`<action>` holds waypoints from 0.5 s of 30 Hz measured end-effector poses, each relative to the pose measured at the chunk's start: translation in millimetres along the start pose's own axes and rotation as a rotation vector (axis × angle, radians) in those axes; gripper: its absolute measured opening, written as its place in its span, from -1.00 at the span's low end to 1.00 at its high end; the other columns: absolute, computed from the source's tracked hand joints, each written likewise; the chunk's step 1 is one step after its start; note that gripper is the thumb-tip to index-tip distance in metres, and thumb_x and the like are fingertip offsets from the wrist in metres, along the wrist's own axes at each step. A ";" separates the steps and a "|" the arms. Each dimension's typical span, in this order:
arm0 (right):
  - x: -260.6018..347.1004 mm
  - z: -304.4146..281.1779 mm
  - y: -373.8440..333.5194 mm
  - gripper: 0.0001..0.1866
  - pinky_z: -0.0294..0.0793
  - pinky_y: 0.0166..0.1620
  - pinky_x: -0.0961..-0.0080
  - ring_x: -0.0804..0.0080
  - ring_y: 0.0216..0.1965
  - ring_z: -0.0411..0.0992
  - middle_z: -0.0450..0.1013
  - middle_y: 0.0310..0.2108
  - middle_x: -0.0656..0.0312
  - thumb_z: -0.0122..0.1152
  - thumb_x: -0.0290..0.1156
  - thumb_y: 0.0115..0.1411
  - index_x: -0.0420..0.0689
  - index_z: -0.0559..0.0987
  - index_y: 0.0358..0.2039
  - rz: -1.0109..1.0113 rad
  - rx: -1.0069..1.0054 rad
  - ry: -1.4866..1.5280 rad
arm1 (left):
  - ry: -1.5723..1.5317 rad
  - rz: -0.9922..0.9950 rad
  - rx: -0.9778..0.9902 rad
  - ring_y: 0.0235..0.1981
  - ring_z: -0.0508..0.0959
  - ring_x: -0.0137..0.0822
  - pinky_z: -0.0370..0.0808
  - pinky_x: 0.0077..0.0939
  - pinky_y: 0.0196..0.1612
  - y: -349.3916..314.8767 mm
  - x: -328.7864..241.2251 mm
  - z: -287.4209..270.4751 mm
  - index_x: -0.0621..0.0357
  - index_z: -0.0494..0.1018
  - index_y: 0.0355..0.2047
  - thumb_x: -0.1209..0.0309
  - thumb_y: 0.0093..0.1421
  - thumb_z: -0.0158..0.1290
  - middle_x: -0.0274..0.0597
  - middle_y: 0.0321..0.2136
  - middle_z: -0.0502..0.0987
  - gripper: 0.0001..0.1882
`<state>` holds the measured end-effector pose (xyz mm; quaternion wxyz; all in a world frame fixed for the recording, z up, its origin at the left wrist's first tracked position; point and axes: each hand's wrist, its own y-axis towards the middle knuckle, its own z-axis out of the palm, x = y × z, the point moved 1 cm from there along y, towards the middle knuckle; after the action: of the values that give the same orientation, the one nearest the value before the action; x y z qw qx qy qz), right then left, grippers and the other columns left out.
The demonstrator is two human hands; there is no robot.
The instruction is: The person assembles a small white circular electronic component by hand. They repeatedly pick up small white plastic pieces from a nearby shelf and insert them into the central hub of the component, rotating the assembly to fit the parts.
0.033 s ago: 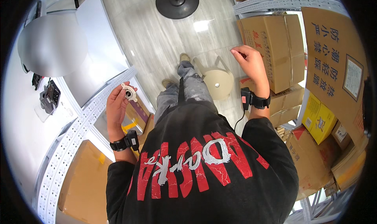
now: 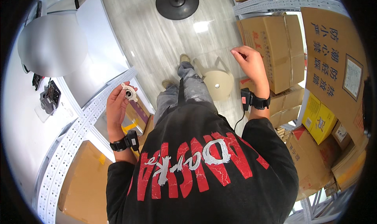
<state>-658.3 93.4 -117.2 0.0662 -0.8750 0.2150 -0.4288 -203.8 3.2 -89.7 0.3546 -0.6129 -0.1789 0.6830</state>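
My left hand is closed around the edge of a small cream-coloured round fitting. This piece has mounting ears at its sides and a dark opening in its middle. It is raised near the edge of a white shelf on the left. Over to the right, my right hand is held up in front of a cardboard box, its fingers curled and thumb pressed in. A dark spot shows within the curl; what lies there, if anything, I cannot make out. Each wrist carries a black strap with a small black box.
A beige stool stands by my legs. Ahead is a black round base. On the right, racks hold cardboard boxes and a yellow box. A perforated metal shelf beam runs along the left, with a large carton below.
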 end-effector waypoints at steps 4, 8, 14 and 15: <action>15.0 6.1 6.3 -0.82 0.46 -0.37 0.43 0.25 -0.48 0.48 0.55 -0.41 0.09 0.28 -0.32 0.16 -0.16 0.67 -0.33 -0.104 0.042 0.032 | 0.057 0.016 0.006 -0.04 0.58 -0.15 0.56 -0.36 -0.03 -1.5 -5.6 3.6 0.40 0.37 0.08 0.50 0.36 -0.10 -0.05 -0.13 0.55 -0.68; 74.0 29.4 23.8 -0.84 0.47 -0.32 0.38 0.19 -0.41 0.50 0.54 -0.42 0.10 0.28 -0.35 0.13 -0.16 0.66 -0.33 -0.388 0.230 0.026 | 0.027 0.052 0.012 -0.12 0.60 -0.25 0.57 -0.38 -0.06 -0.7 -5.4 -11.1 0.37 0.40 0.03 0.51 0.35 -0.08 -0.11 -0.14 0.55 -0.71; 216.1 83.1 41.9 -0.75 0.45 -0.35 0.36 0.23 -0.43 0.47 0.50 -0.42 0.17 0.31 -0.36 0.10 -0.09 0.62 -0.18 -0.804 0.451 0.008 | -0.130 0.212 -0.057 -0.18 0.58 -0.41 0.56 -0.51 -0.12 -14.2 -38.7 -22.5 0.34 0.42 0.00 0.51 0.33 -0.02 -0.20 -0.18 0.56 -0.74; 243.0 93.3 40.4 -0.72 0.45 -0.37 0.38 0.26 -0.45 0.46 0.49 -0.43 0.20 0.32 -0.38 0.09 -0.07 0.61 -0.14 -0.854 0.476 0.025 | -0.159 0.240 -0.064 -0.18 0.57 -0.42 0.56 -0.52 -0.12 -20.1 -45.7 -26.9 0.34 0.42 0.00 0.49 0.33 -0.01 -0.20 -0.18 0.56 -0.74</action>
<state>-467.3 -54.5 -12.2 0.0799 -0.8402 -0.2664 -0.4655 -172.6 -20.4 -48.6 0.2353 -0.5849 -0.1534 0.7609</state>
